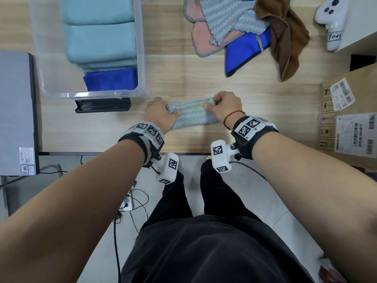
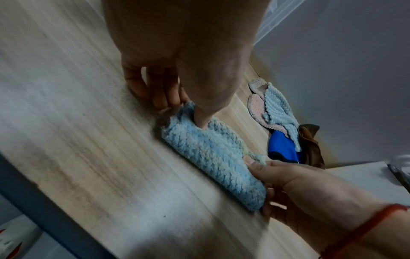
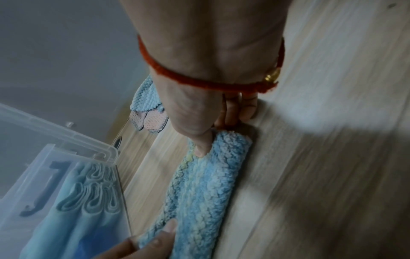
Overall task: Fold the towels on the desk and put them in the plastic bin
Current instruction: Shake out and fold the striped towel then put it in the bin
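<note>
Nearest the surface's front edge: fluffy pale-blue and yellow striped towel (image 1: 193, 114), folded into a narrow strip, lying flat on the light wood-grain surface (image 1: 265, 111). Left hand (image 1: 161, 115) pinching the strip's left end, thumb on top, fingers curled beneath; right hand (image 1: 224, 108) pinching the right end the same way, red string bracelet (image 1: 232, 115) at the wrist. Both forearms reaching forward, wrists low over the surface.

Beyond the strip to its left: clear plastic storage bin (image 1: 140, 58), already holding several folded light-teal towels (image 1: 98, 37) and one folded deep-blue towel (image 1: 111, 79).

Beyond the strip to its right, farther back: unfolded heap of pink checked-edge cloth (image 1: 199, 37), pale-blue ribbed towel (image 1: 228, 19), royal-blue cloth (image 1: 244, 54) and brown cloth (image 1: 289, 43).

Judged roughly half done: strip probably needing another fold before binning, heap untouched.
</note>
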Demonstrator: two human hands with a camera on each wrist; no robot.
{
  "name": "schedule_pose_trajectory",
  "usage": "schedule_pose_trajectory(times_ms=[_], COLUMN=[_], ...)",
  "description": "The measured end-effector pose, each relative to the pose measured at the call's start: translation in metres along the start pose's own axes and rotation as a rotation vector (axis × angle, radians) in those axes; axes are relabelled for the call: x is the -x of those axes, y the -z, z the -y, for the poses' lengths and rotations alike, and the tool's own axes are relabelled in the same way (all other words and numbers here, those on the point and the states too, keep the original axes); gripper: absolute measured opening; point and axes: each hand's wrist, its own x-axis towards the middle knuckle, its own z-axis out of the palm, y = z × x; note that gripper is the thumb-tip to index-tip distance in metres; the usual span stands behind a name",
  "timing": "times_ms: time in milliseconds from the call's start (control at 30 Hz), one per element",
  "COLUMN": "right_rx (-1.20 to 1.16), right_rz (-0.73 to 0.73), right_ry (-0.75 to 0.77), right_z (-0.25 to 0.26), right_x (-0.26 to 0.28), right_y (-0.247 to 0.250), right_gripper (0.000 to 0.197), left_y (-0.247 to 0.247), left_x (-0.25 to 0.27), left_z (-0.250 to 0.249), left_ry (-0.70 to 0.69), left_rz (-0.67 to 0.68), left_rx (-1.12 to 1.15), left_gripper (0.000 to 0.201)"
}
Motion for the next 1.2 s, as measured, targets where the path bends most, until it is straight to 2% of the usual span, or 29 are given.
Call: schedule_pose_trajectory(times_ms=[133, 300, 400, 467, 567, 700, 833, 900, 1033, 1100, 1200], right_rx=[-0.071, -0.236, -0.360, -0.395, -0.423, -0.403, -0.323, -0.255, -0.177, -0.089, 0.072], right_rz=[-0.002, 0.039, 0.047, 0.059, 0.071, 0.091, 0.146, 0.161, 0.164, 0.191, 0.199], right_ry=[0.031, -0.006, -0.010, 0.012, 0.081, 0.218, 0.323, 0.367, 0.442, 0.494, 0.535], right_z=[-0.005, -0.012, -0.010, -0.003, 0.015, 0.060, 0.115, 0.147, 0.207, 0.229, 0.259], right_x=[0.007, 0.009, 0.009, 0.011, 0.015, 0.022, 0.031, 0.031, 0.032, 0.036, 0.032], right_y=[-0.002, 0.020, 0.042, 0.060, 0.091, 0.122, 0.131, 0.123, 0.097, 0.082, 0.048], right_gripper=[0.022, 0.022, 0.024, 0.025, 0.015, 0.013, 0.006, 0.017, 0.015, 0.010, 0.013], left_y=[-0.004, 0.002, 0.014, 0.025, 0.050, 0.102, 0.153, 0.180, 0.232, 0.250, 0.269], left_x=[0.006, 0.014, 0.020, 0.023, 0.030, 0.040, 0.036, 0.029, 0.015, 0.005, -0.018], left_z=[-0.008, -0.033, -0.054, -0.067, -0.091, -0.108, -0.087, -0.070, -0.031, -0.010, 0.022], left_ry=[-0.028, -0.071, -0.160, -0.245, -0.321, -0.340, -0.297, -0.268, -0.272, -0.301, -0.279], left_rz=[0.048, 0.195, 0.202, 0.195, 0.108, -0.067, -0.198, -0.231, -0.273, -0.278, -0.260], left_rx=[-0.010, 0.208, 0.301, 0.313, 0.344, 0.254, 0.159, 0.195, 0.181, 0.158, 0.075], left_gripper=[0.042, 0.028, 0.028, 0.028, 0.014, 0.031, 0.027, 0.023, 0.021, 0.016, 0.013])
